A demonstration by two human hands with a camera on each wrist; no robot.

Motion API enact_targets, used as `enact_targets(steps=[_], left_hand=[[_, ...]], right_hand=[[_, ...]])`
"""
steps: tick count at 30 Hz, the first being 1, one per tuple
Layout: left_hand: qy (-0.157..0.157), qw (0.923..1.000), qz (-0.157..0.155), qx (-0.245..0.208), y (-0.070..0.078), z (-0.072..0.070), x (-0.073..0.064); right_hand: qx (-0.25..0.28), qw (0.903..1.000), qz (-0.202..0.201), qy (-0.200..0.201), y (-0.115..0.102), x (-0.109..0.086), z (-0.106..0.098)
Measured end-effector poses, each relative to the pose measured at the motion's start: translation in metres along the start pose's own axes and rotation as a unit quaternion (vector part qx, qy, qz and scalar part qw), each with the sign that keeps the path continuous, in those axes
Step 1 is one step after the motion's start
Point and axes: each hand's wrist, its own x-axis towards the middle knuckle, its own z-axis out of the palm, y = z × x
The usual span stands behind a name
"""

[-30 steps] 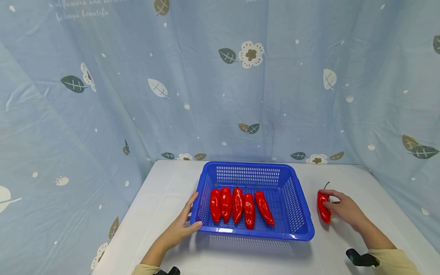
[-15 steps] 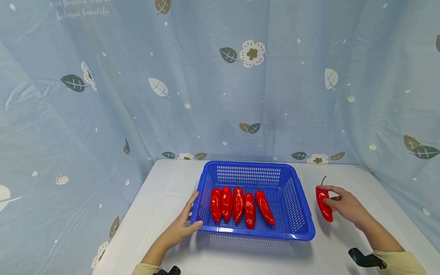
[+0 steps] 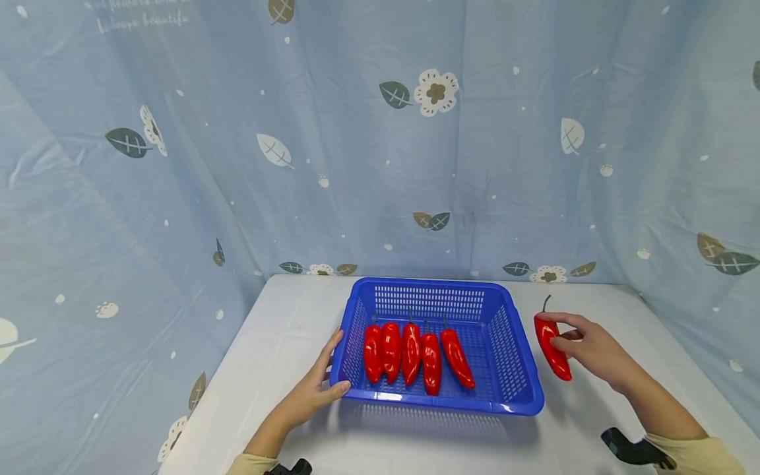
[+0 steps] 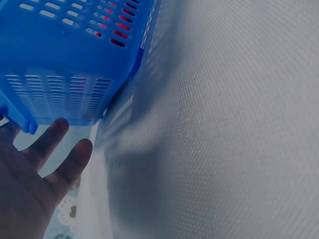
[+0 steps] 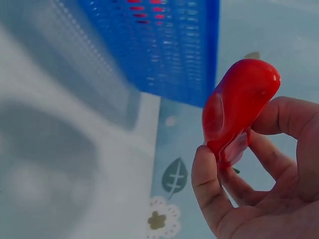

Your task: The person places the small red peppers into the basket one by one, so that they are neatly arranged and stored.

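My right hand pinches a glossy red chili pepper between thumb and fingers, just right of the basket. The pepper's thin dark stem points up and away; in the right wrist view its rounded red body is close to the blue basket wall. At the left side of the blue plastic basket, my left hand rests with its thumb on the near-left corner of the rim. Spread, fairly straight fingers show beside the basket in the left wrist view.
Inside the basket several red chili peppers lie side by side, stems away from me, toward the left and middle. The basket stands on a white table. A blue patterned curtain hangs behind and at the sides.
My right hand has lifted the chili pepper from the table and moved it left, toward the basket. The left hand and the basket have stayed in place.
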Motion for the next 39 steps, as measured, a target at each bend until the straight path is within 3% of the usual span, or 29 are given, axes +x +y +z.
enact_targets(steps=[14, 26, 39], left_hand=[[-0.002, 1.0, 0.002, -0.001, 0.001, 0.001, 0.0], [0.001, 1.0, 0.005, 0.004, -0.002, 0.001, 0.0], [0.0, 1.0, -0.004, 0.003, 0.001, 0.0, 0.0]], right_hand=[[0.004, 0.999, -0.044, -0.008, -0.031, 0.001, 0.004], [-0.011, 0.9969, -0.076, -0.014, -0.055, 0.016, 0.017], [0.02, 0.9945, -0.099, -0.03, -0.073, 0.033, 0.029]])
